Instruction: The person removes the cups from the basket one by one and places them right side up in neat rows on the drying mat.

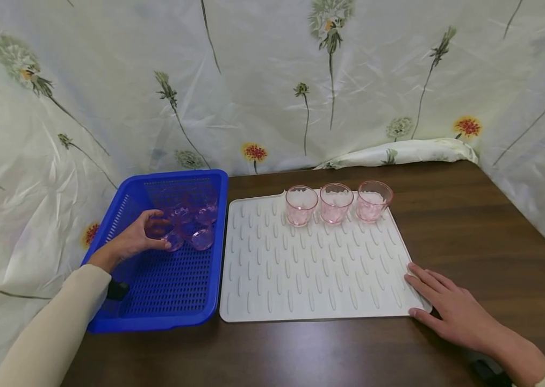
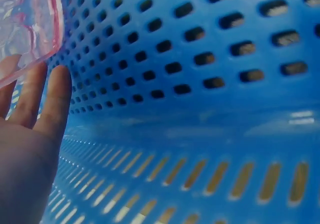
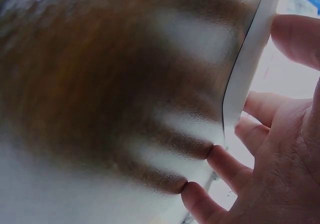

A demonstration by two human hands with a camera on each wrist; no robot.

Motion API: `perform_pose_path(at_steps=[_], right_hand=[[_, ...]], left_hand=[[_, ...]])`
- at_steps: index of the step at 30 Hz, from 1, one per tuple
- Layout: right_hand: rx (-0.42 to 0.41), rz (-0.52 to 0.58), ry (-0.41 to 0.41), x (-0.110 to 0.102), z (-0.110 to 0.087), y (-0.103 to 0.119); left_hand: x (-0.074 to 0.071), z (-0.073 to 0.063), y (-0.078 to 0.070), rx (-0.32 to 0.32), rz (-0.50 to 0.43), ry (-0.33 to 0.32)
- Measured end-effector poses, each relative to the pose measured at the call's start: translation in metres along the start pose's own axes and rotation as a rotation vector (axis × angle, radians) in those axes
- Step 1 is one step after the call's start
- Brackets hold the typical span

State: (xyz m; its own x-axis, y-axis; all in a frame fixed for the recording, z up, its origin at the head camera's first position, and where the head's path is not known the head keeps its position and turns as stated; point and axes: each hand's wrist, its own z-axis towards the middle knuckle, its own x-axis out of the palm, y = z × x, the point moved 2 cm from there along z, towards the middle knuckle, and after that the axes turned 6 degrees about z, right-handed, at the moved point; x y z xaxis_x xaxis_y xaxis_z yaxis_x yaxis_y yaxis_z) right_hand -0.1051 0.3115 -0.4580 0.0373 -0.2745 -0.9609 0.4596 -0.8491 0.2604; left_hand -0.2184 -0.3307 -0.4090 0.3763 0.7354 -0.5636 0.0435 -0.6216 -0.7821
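Observation:
My left hand (image 1: pixel 139 234) reaches into a blue plastic basket (image 1: pixel 221 242) and holds a pink clear glass (image 1: pixel 173 241) between thumb and fingers. In the left wrist view, that glass (image 2: pixel 37 29) lies against the fingertips, partly out of frame. Several other pink glasses (image 1: pixel 202 239) are beside it in the basket. On the right, my right hand (image 1: pixel 451 309) rests with spread fingers at the right edge of a white ridged mat (image 1: pixel 301 279). Its fingertips touch the mat edge and the brown tabletop in the right wrist view.
Three pink glasses stand mouth up in a row along the mat's back edge: a left one (image 1: pixel 300 207), a middle one (image 1: pixel 336 204) and a right one (image 1: pixel 373 202). Behind the dark wooden table (image 1: pixel 466 231) hangs a flower-print cloth (image 1: pixel 272 80).

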Motion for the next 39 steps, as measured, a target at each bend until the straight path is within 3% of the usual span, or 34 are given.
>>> perform_pose_path(at_steps=[9, 19, 25, 29, 33, 36, 39], right_hand=[[-0.024, -0.003, -0.010, 0.000, 0.001, -0.001], [-0.005, -0.011, -0.013, -0.001, -0.002, -0.001], [0.029, 0.004, 0.038, -0.001, 0.000, 0.001], [0.022, 0.007, 0.024, -0.001, 0.000, 0.002], [0.010, 0.003, 0.009, -0.002, -0.001, 0.003], [0.015, 0.001, 0.026, -0.003, 0.000, 0.003], [0.008, 0.004, 0.023, -0.001, 0.001, 0.002]], left_hand=[[-0.001, 0.000, 0.001, 0.001, -0.019, 0.008], [-0.002, 0.003, -0.002, 0.015, 0.021, 0.016], [-0.007, -0.007, -0.006, 0.003, 0.091, 0.024], [-0.019, -0.018, -0.018, 0.020, 0.128, 0.015], [-0.033, -0.027, -0.037, 0.043, 0.156, -0.077], [-0.041, -0.034, -0.054, 0.103, 0.136, -0.151], [-0.044, -0.037, -0.071, 0.170, 0.082, -0.181]])
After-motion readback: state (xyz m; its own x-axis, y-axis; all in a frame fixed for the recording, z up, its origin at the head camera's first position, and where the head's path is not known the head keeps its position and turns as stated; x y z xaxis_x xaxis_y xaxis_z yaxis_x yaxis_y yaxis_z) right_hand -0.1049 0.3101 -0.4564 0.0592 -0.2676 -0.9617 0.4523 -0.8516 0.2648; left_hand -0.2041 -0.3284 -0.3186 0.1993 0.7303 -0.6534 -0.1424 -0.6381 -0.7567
